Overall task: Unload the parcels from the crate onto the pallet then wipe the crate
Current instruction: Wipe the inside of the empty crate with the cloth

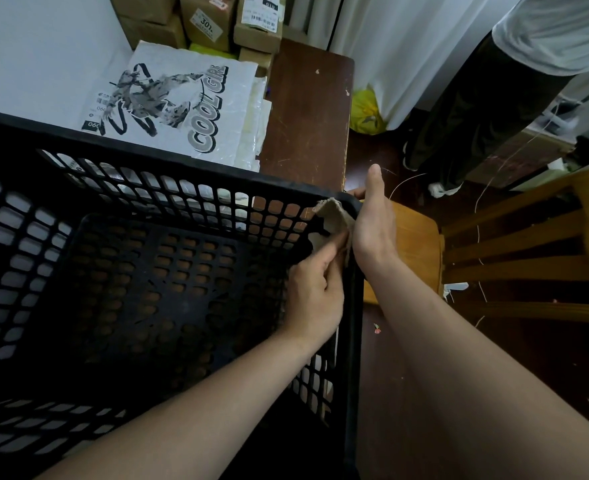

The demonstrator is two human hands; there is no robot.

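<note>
- The crate [147,157] fills my left and centre view. It is black, latticed, and has nothing inside, so I judge the unloading done and the wiping under way.
- Beyond its far rim lie a printed white parcel [182,109] and cardboard boxes [258,26].
- The cloth [334,216] is folded over the crate's right rim, just short of the far right corner.
- My left hand [315,292] is inside the crate, its fingers [331,247] pinching the cloth against the right wall.
- My right hand [372,230] lies flat on the outside of that rim with the thumb straight up. Its fingers curl round the corner out of sight, so I cannot tell what they grip.
- The right wall's long axis runs back toward me from the cloth. The left hand, being inside, is the nearer one for drawing it along.
</note>
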